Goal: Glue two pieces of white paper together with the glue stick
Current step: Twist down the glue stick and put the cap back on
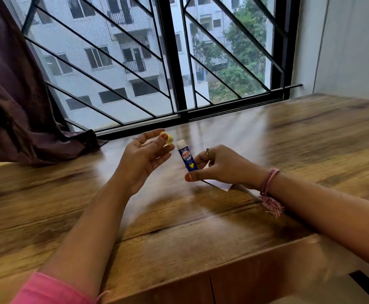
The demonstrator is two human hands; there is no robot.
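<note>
My right hand (221, 166) grips a blue glue stick (186, 155) by its lower end and holds it upright above the wooden table (179, 227). Its white top is uncovered. Just to the left, my left hand (145, 154) pinches the yellow cap (168, 138) between thumb and fingertips, a little apart from the stick. A corner of white paper (219, 185) shows on the table under my right hand and wrist. Most of the paper is hidden by that hand.
A barred window (174, 62) runs along the table's far edge. A dark purple curtain (14, 95) hangs at the left and its hem lies on the table's corner. A white wall (350, 44) stands at the right.
</note>
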